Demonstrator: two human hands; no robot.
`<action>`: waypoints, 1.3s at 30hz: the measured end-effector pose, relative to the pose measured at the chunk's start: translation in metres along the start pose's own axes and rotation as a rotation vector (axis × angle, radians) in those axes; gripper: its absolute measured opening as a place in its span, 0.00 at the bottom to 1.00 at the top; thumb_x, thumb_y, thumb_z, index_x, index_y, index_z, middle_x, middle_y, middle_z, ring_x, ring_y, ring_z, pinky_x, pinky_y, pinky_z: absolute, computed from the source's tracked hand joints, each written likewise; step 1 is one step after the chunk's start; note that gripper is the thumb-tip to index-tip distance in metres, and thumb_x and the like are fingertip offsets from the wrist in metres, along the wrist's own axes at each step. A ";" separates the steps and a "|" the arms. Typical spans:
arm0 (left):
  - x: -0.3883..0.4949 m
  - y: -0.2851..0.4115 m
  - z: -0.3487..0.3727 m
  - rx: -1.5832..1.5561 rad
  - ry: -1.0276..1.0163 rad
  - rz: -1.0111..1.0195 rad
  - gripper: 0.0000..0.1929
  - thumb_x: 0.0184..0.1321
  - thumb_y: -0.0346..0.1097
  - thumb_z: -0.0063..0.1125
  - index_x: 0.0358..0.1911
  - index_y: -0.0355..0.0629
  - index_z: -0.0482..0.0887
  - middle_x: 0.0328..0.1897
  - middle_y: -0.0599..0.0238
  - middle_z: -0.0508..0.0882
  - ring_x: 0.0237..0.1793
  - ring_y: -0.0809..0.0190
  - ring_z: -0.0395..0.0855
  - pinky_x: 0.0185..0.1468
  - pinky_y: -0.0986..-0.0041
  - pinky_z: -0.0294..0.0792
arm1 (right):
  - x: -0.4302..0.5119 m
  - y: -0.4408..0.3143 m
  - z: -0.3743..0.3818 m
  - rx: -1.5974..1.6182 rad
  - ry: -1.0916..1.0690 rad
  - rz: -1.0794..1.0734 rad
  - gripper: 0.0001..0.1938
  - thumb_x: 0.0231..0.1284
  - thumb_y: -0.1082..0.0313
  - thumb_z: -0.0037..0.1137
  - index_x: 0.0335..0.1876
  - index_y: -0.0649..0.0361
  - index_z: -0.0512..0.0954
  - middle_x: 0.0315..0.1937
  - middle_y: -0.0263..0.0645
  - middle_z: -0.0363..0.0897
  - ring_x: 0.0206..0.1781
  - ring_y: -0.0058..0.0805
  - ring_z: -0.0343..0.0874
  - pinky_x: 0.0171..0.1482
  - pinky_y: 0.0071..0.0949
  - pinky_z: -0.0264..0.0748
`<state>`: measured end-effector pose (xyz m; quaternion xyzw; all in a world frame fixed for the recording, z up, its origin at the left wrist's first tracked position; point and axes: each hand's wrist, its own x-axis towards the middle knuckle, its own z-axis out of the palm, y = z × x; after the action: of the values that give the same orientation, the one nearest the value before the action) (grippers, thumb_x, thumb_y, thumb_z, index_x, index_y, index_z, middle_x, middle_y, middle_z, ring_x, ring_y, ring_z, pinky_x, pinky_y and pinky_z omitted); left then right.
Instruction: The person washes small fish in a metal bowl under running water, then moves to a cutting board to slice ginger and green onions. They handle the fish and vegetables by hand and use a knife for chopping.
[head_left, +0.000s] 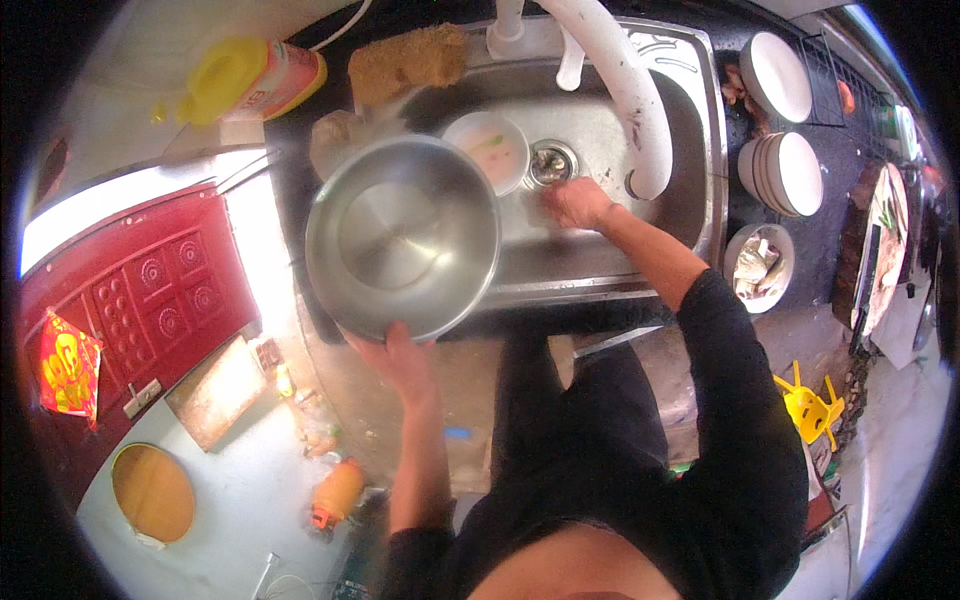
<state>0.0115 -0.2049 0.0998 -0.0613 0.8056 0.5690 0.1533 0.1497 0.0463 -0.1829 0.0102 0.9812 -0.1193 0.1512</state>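
A large stainless steel basin (401, 240), its inside bare, is gripped at the near rim by my left hand (397, 356), thumb over the edge. It hangs tilted over the left end of the steel sink (600, 283). Down in the sink, my right hand (574, 202) is blurred beside the drain strainer (551, 163), which holds food scraps; whether its fingers hold anything cannot be made out. A white bowl (491, 150) with a green scrap and reddish bits stands left of the drain, partly behind the basin.
The white faucet (637, 97) arches over the sink's right half. Stacked bowls (787, 174), a bowl of pale food pieces (761, 266) and a round chopping board with a knife (885, 247) stand right. A tan sponge-like block (409, 64) and yellow-capped jug (255, 79) are at back left.
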 end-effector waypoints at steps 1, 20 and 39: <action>0.002 -0.002 -0.001 0.021 0.005 0.021 0.40 0.49 0.18 0.45 0.71 0.40 0.52 0.68 0.54 0.61 0.57 0.55 0.72 0.26 0.78 0.82 | -0.008 -0.002 -0.002 0.101 -0.104 -0.087 0.10 0.52 0.61 0.51 0.37 0.54 0.77 0.31 0.44 0.79 0.35 0.45 0.81 0.35 0.43 0.77; 0.009 -0.017 -0.004 0.032 -0.028 0.102 0.37 0.47 0.21 0.45 0.68 0.35 0.58 0.62 0.54 0.69 0.60 0.54 0.69 0.61 0.66 0.66 | 0.037 -0.017 -0.015 0.338 -0.143 0.443 0.26 0.61 0.47 0.45 0.52 0.65 0.71 0.50 0.50 0.77 0.54 0.46 0.76 0.57 0.48 0.68; 0.008 -0.037 -0.025 -0.028 0.021 0.043 0.32 0.45 0.21 0.43 0.61 0.34 0.62 0.53 0.53 0.73 0.45 0.57 0.75 0.38 0.72 0.74 | 0.019 0.004 -0.009 0.227 0.060 0.224 0.15 0.59 0.61 0.45 0.42 0.66 0.77 0.39 0.47 0.81 0.44 0.44 0.80 0.51 0.42 0.75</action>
<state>0.0099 -0.2405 0.0722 -0.0520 0.8002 0.5828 0.1317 0.1288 0.0524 -0.1815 0.1403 0.9582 -0.2115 0.1322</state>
